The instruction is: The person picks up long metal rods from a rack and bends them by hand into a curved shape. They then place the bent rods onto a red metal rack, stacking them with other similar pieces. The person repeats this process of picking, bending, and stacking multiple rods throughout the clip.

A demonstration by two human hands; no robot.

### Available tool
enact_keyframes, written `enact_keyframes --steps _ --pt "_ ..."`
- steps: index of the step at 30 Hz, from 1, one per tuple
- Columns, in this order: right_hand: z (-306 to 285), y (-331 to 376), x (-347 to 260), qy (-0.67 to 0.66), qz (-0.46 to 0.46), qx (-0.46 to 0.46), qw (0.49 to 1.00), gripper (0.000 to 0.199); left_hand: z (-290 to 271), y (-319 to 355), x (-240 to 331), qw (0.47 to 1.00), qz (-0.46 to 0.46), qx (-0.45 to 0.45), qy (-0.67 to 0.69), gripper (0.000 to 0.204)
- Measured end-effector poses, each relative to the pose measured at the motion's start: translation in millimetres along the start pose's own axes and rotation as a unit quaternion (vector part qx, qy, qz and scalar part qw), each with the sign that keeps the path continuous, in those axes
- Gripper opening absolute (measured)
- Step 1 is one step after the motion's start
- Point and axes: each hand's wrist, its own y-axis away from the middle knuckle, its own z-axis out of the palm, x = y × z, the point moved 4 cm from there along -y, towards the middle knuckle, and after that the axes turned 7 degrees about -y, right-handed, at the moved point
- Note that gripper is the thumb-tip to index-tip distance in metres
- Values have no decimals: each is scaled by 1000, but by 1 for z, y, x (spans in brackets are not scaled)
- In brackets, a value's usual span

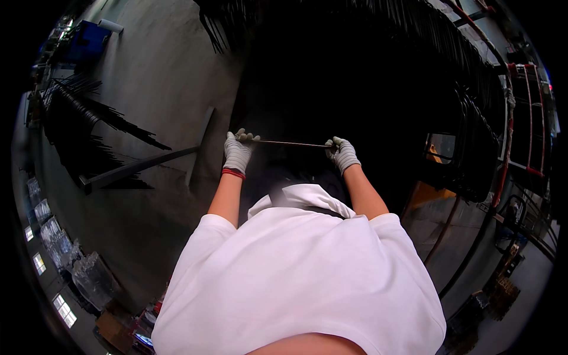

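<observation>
Head view: I see left hand [238, 152] and right hand [341, 152], gloved, each clenched on thin rod [290, 143] ends, held level above dark bundle [355, 89].

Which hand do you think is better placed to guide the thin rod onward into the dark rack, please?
Probably the right hand. Both gloved hands grip the thin rod at its ends, but the right is on the side of the dark rack, while the left hand is toward the grey floor.

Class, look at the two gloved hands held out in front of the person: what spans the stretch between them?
In the head view, a thin straight rod runs from the left hand to the right hand, each gripping one end. Behind it is only darkness.
</observation>
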Motion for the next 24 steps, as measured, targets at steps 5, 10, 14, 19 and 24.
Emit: enact_keyframes --steps 5,10,14,19,24 --pt "-13 10 18 156 23 30 987 9 -51 2 -6 995 -66 31 65 57" --pt "-23 19 19 229 22 33 973 13 -68 7 -18 990 -83 44 105 57" --pt "-27 21 14 240 -4 90 967 15 -59 8 -20 988 -79 41 125 52" --pt "-21 6 5 193 -12 53 980 14 -48 1 -12 978 -83 -84 171 56" --pt "11 35 3 244 -95 20 965 20 -33 -3 -4 972 -82 -125 183 54"
